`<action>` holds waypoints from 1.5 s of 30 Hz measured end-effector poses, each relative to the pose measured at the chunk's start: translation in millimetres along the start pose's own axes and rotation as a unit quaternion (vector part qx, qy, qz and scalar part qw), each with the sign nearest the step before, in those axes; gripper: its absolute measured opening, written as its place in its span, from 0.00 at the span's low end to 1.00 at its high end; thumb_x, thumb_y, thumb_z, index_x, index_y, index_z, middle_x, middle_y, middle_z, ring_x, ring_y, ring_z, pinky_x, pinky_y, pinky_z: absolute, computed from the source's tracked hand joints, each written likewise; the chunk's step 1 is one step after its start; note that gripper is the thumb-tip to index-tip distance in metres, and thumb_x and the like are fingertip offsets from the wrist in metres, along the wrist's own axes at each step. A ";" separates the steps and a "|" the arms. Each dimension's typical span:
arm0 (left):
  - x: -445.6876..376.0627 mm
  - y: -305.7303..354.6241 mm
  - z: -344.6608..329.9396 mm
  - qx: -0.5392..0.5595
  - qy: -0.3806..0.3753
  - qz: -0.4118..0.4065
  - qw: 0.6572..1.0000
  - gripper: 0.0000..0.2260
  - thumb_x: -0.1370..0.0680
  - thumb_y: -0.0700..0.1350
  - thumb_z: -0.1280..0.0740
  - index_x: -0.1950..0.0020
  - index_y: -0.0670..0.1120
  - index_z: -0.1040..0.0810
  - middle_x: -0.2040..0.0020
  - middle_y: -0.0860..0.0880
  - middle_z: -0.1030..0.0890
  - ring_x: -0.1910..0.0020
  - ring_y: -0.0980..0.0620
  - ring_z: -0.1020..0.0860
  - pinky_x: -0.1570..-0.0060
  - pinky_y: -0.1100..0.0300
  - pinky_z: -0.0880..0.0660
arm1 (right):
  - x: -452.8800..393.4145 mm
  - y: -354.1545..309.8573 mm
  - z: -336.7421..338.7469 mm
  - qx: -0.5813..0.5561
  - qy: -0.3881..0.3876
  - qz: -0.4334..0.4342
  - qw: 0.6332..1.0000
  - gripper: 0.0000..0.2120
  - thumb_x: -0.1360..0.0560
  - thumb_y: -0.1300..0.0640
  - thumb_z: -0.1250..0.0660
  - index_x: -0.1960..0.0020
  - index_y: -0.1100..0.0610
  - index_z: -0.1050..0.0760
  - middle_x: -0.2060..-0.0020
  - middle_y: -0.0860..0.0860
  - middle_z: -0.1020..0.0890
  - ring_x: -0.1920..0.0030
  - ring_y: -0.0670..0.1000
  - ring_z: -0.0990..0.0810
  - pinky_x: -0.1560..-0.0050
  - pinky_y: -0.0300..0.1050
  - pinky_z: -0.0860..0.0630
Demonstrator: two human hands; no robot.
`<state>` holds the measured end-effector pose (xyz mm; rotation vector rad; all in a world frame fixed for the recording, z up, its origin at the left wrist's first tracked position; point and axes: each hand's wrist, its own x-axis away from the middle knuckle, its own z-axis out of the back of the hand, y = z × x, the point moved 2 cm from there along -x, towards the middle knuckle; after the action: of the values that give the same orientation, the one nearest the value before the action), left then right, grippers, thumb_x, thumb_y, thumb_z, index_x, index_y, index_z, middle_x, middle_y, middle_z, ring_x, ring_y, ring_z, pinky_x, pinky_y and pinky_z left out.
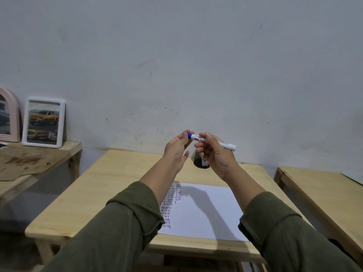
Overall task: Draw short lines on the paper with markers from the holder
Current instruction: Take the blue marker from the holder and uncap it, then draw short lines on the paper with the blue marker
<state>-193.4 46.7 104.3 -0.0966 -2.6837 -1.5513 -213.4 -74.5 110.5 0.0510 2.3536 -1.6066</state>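
I hold a white marker (225, 143) with a blue cap (189, 135) level in the air above the table. My right hand (215, 154) grips the white barrel. The fingertips of my left hand (176, 149) pinch the blue cap at the marker's left end. Behind my right hand stands the black holder (200, 163), mostly hidden. A white sheet of paper (206, 211) lies on the wooden table (110, 183) below my arms, with columns of short blue and red lines (170, 201) along its left side.
Two framed pictures (43, 122) lean against the wall on a lower wooden shelf (35, 160) at the left. Another wooden table (322, 191) stands at the right, separated by a narrow gap. A grey wall rises right behind the table.
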 end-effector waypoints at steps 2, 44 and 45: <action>-2.1 -1.2 2.4 -0.020 0.028 0.003 0.999 0.11 0.19 0.47 0.41 0.57 0.52 0.22 0.57 0.59 0.20 0.56 0.65 0.23 0.46 0.59 0.37 | 0.5 2.5 -0.3 0.018 -0.003 0.006 1.000 0.09 0.21 0.56 0.40 0.53 0.58 0.22 0.67 0.53 0.17 0.68 0.47 0.21 0.64 0.37 0.26; 15.9 -103.3 159.6 -0.739 0.115 -0.025 0.664 0.38 0.31 0.70 0.39 0.27 0.49 0.36 0.24 0.52 0.37 0.23 0.51 0.45 0.28 0.45 0.49 | 47.5 132.8 41.2 0.201 0.075 -0.149 0.965 0.05 0.27 0.61 0.31 0.58 0.52 0.17 0.72 0.45 0.21 0.67 0.45 0.28 0.64 0.36 0.32; 17.4 -104.0 160.2 -0.746 0.109 -0.021 0.656 0.39 0.31 0.71 0.40 0.26 0.49 0.38 0.23 0.52 0.39 0.23 0.51 0.46 0.27 0.44 0.51 | 48.8 133.8 40.6 0.208 0.075 -0.148 0.964 0.06 0.27 0.61 0.31 0.59 0.53 0.17 0.74 0.43 0.22 0.68 0.45 0.29 0.66 0.37 0.34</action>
<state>-219.1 134.3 -64.3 0.1099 -0.5801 -2.9353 -225.7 -67.7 -36.9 -0.0993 2.1623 -2.2974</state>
